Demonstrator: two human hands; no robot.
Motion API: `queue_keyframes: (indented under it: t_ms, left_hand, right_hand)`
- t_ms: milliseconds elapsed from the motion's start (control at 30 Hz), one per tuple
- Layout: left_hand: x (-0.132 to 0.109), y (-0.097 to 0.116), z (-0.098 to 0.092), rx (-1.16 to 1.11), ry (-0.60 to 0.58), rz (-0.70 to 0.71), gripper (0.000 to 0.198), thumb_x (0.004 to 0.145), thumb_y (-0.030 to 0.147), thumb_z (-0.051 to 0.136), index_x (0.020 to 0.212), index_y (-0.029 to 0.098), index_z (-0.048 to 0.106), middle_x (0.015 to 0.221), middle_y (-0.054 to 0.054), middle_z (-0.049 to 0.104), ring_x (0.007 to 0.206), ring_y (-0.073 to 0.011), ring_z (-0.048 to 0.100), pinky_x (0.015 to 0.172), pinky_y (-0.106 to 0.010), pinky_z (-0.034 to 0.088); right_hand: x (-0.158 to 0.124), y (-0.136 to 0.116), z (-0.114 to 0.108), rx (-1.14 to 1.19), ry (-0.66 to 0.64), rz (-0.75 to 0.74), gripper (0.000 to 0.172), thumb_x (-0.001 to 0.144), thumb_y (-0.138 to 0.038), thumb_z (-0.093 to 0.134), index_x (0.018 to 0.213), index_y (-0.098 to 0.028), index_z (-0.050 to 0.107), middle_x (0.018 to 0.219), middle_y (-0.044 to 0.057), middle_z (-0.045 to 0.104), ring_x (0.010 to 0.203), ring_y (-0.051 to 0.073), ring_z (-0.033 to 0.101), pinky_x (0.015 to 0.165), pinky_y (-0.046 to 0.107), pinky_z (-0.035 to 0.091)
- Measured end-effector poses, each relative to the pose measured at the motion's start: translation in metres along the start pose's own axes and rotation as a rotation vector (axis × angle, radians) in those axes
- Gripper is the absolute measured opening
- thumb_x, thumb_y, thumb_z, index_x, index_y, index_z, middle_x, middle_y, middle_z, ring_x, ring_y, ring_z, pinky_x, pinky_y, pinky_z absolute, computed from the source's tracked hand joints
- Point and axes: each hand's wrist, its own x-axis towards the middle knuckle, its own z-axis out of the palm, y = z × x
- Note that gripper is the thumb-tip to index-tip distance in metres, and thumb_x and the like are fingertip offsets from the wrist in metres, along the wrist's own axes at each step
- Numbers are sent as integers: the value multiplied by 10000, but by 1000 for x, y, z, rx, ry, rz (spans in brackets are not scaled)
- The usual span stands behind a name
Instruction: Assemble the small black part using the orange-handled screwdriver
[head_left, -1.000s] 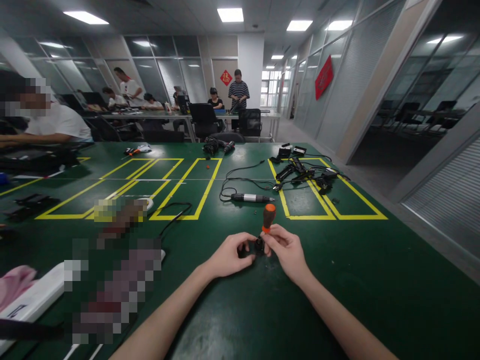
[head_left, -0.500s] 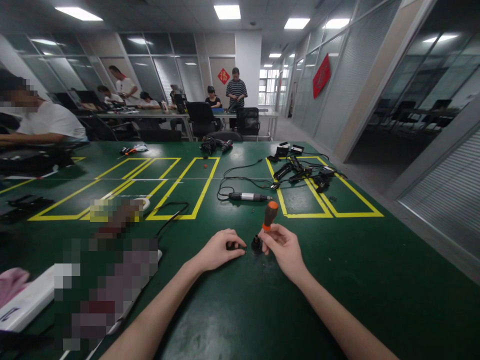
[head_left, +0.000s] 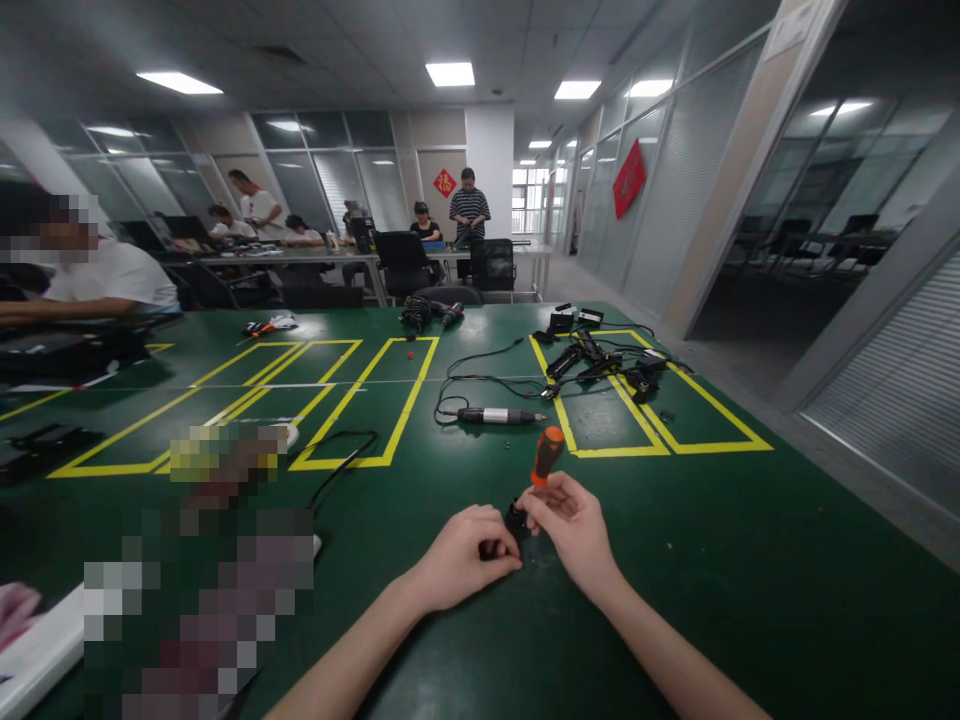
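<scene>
My right hand point(head_left: 574, 525) grips a screwdriver point(head_left: 547, 455) with an orange-and-black handle, its handle end pointing up. The fingers cover the shaft and tip. Just left of these fingers a small black round part point(head_left: 515, 514) stands on the green table point(head_left: 712, 580), partly hidden by both hands. My left hand point(head_left: 469, 555) rests on the tabletop close in front of that part, fingers curled and thumb against the fingertips. Whatever is between them is too small or hidden to make out.
Beyond my hands lies a corded electric screwdriver point(head_left: 495, 416). Black parts and cables point(head_left: 600, 360) are heaped at the back right among yellow tape outlines. A power drill point(head_left: 451, 315) is at the far edge. Blurred-out items lie left; a co-worker point(head_left: 112, 275) sits there.
My left hand has moved right and nearer to me, its thumb and fingertips closing together. The right hand still holds the screwdriver, now tilted a little more. The camera view has tipped upward slightly.
</scene>
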Motion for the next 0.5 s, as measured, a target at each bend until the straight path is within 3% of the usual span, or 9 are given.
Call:
queue_keyframes:
  t_ms: [100, 233, 300, 333, 400, 500]
  left_hand:
    - [0, 2, 1, -98, 63, -22, 81, 839, 265, 759, 796, 198, 744, 764, -7, 639, 747, -145, 582, 713, -259, 432]
    - [1, 4, 0, -134, 242, -72, 114, 892, 259, 672, 815, 182, 706, 779, -18, 623, 741, -147, 579, 691, -260, 439]
    - [2, 5, 0, -138, 316, -68, 93, 900, 257, 659, 943, 185, 700, 898, -39, 661, 830, -166, 602, 738, -270, 461]
    - [3, 5, 0, -147, 333, -60, 172, 898, 255, 665, 1058, 194, 691, 1001, -53, 678, 902, -178, 613, 777, -278, 474]
    - [4, 5, 0, -181, 310, -39, 400, 894, 255, 683, 1289, 230, 625, 1214, -72, 667, 1047, -199, 615, 869, -298, 488]
    - [5, 5, 1, -218, 185, -38, 338, 935, 281, 656, 1270, 241, 669, 1213, -63, 699, 1082, -205, 630, 963, -322, 477]
  right_hand:
    - [0, -5, 0, -51, -11, -58, 250, 729, -383, 853, 748, -186, 701, 727, 13, 663, 584, 129, 590, 519, 245, 515]
    - [-1, -7, 0, -93, -50, -49, 218, 751, -382, 836, 761, -185, 743, 734, 18, 669, 583, 130, 593, 511, 243, 507]
    - [-2, -6, 0, -72, -39, -7, 243, 745, -394, 843, 818, -180, 753, 710, 23, 687, 574, 140, 609, 520, 256, 525]
    - [-2, -5, 0, -56, -30, 6, 264, 738, -398, 849, 852, -179, 754, 722, 32, 704, 577, 145, 619, 528, 265, 538]
    - [-2, -4, 0, -28, -27, 14, 299, 746, -413, 844, 911, -182, 751, 756, 46, 729, 587, 149, 635, 543, 274, 556]
    - [-3, -4, 0, -13, -56, 3, 306, 791, -447, 804, 943, -188, 744, 786, 50, 730, 596, 143, 642, 538, 265, 558]
